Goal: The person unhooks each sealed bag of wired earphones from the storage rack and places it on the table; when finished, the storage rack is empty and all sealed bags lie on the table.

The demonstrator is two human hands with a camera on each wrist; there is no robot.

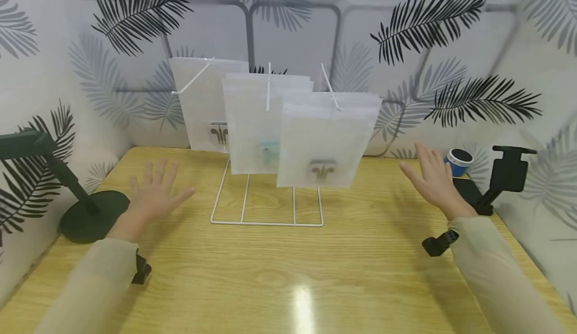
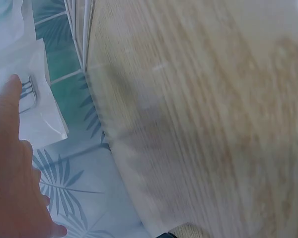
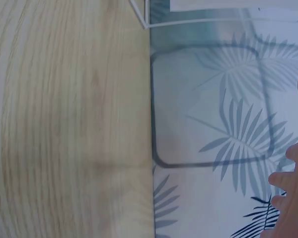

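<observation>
My left hand (image 1: 155, 199) is held over the left of the table with fingers spread, nothing in it. On the far right, my right hand (image 1: 434, 180) also hovers with straight fingers and holds nothing. Between them stands a white wire rack (image 1: 267, 224) with three prongs. Translucent white pouches hang from the prongs: a left pouch (image 1: 200, 103), a middle pouch (image 1: 252, 123) and a right pouch (image 1: 326, 138). Dark hook-like shapes show through the left and right ones, a bluish patch through the middle one. In the left wrist view, the left hand (image 2: 12, 173) overlaps a pouch (image 2: 39, 119).
A dark lamp-like stand (image 1: 92, 214) is at the left edge of the wooden table (image 1: 252, 274). To the right are a black phone holder (image 1: 508, 171) and a blue-and-white cylinder (image 1: 459, 161). Leaf-patterned curtains (image 1: 293, 18) enclose the back and sides.
</observation>
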